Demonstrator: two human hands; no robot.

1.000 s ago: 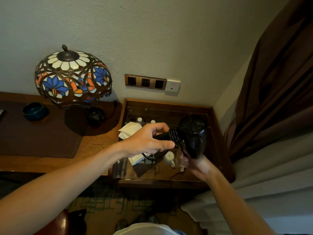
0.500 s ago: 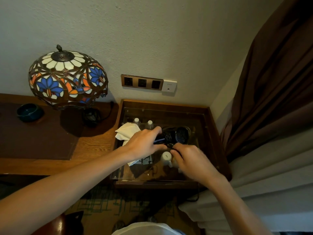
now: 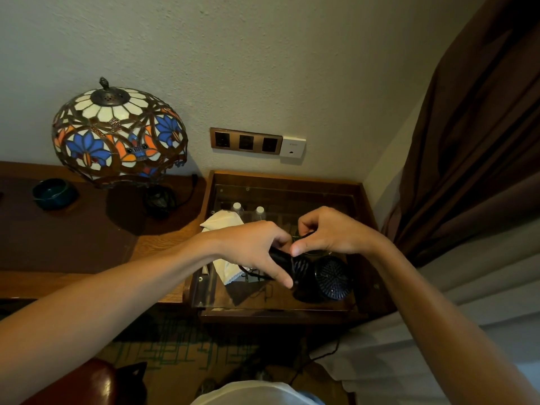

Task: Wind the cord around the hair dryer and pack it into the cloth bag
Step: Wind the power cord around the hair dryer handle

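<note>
— How far along is the winding judged to be?

— It is under way, not finished. The hair dryer (image 3: 318, 273) is held above the glass-topped surface (image 3: 280, 299), its handle clasped in the left hand (image 3: 257, 247). The cord (image 3: 301, 236) is pinched in the closed right hand (image 3: 327, 232), just above the handle. Loops are seen on the handle, and loose cord (image 3: 317, 358) trails toward the floor. The cloth bag (image 3: 226, 223) is left lying on the surface, so packing is judged not yet begun.

— What is changed from the earlier pictures?

— The right hand has been brought from below the dryer to above it, and the dryer's grille has been turned to face the camera.
</note>
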